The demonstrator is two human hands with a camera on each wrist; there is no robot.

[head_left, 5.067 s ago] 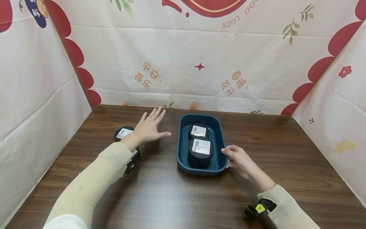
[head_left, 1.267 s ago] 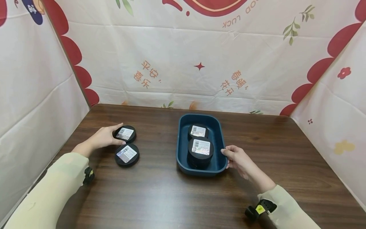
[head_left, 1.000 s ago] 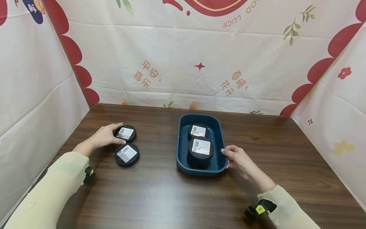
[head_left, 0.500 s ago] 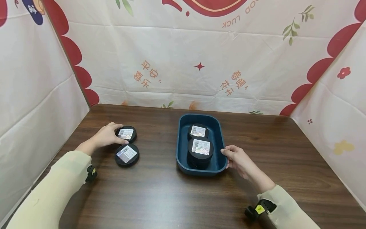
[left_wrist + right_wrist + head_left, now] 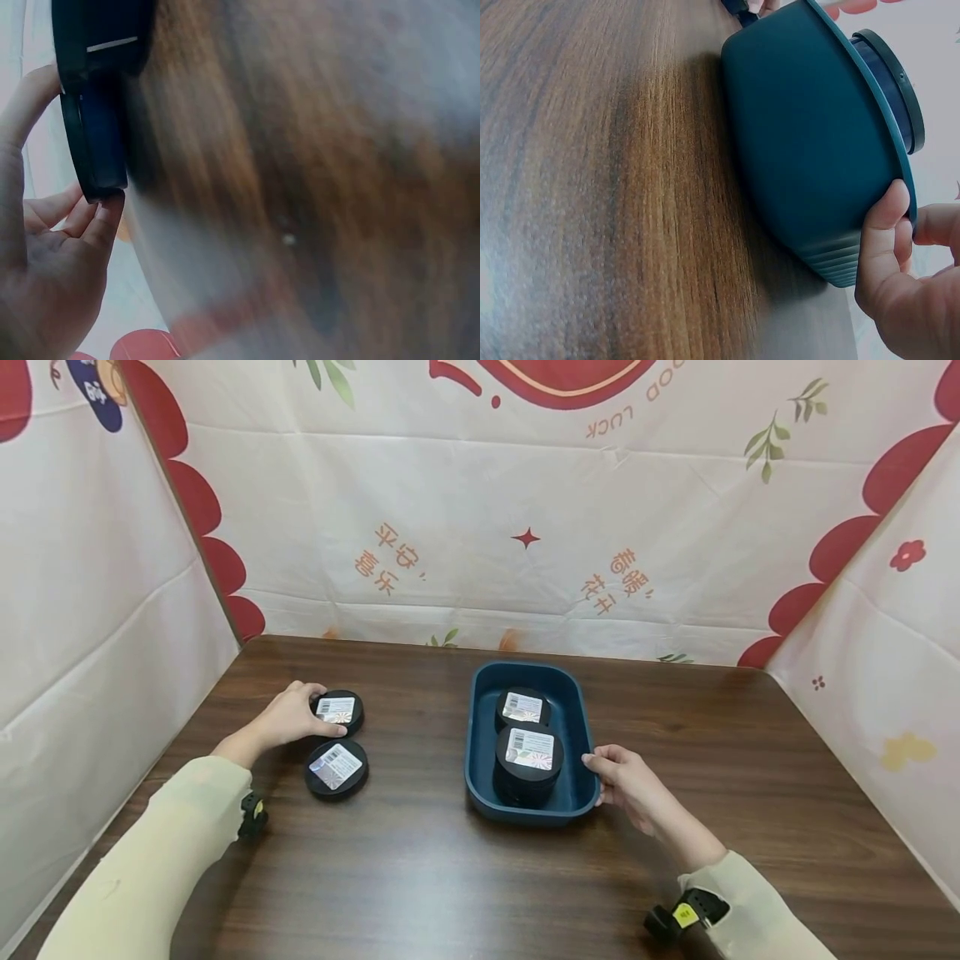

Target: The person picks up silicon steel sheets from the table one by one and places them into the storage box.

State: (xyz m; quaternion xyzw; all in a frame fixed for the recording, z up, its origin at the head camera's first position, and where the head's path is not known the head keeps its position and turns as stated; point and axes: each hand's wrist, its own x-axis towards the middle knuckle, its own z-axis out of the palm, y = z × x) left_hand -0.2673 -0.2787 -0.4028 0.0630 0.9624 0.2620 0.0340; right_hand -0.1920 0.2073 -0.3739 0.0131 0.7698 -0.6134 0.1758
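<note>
In the head view, my left hand [image 5: 288, 717] grips the farther of two round black jars [image 5: 337, 710] at the left of the table. Its thumb and fingers pinch the jar's sides in the left wrist view. Just nearer lies the other labelled black jar [image 5: 337, 769]. A dark blue rectangular tray [image 5: 480, 743] stands right of the middle, and my right hand [image 5: 630, 783] pinches its right rim. Inside the tray are black jars with white labels: one [image 5: 522, 706] at the back and a taller stack [image 5: 529, 760] in front. How deep the stack goes is partly hidden.
A brown wood-grain table [image 5: 420, 877] lies under everything. White printed cloth [image 5: 450, 527] with red scalloped edges closes off the back and both sides. A black strap device [image 5: 690, 912] sits on the right wrist, another [image 5: 253, 815] on the left.
Earlier my left hand was spread in the air right of the left jars; it then took hold of the far jar. Jar and hand have since shifted slightly right. The right hand stays on the tray.
</note>
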